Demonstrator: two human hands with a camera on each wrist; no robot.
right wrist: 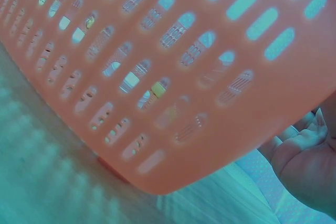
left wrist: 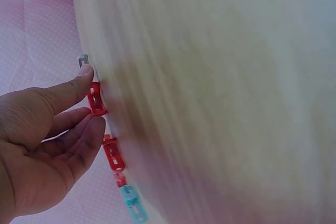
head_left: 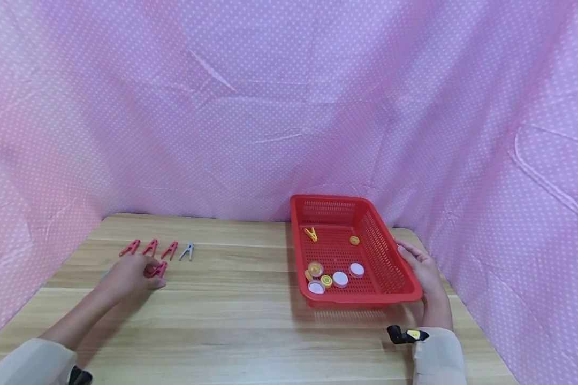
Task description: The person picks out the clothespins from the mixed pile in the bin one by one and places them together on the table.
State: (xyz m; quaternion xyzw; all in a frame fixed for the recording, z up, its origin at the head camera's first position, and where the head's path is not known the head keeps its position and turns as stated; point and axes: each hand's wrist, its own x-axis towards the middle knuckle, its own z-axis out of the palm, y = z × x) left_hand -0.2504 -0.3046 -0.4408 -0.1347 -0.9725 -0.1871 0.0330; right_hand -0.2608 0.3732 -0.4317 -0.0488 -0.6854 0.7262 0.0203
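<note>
My left hand [head_left: 132, 275] is at the left of the table, pinching a red clothespin [head_left: 160, 269] between thumb and fingertips. Behind it stand more red clothespins [head_left: 150, 247] and a grey one [head_left: 187, 251]. A light blue clothespin [left wrist: 134, 203] shows in the left wrist view; my hand mostly covers it in the head view. On the right, my right hand [head_left: 426, 275] holds the side rim of a red plastic basket [head_left: 356, 297]. Inside lie a yellow clothespin [head_left: 311, 233] and several white and yellow round caps [head_left: 340, 279].
The wooden table [head_left: 231, 331] extends between the clothespins and the basket. A pink dotted cloth [head_left: 250, 133] hangs behind the table and along both sides. The basket's far end is close to the back cloth.
</note>
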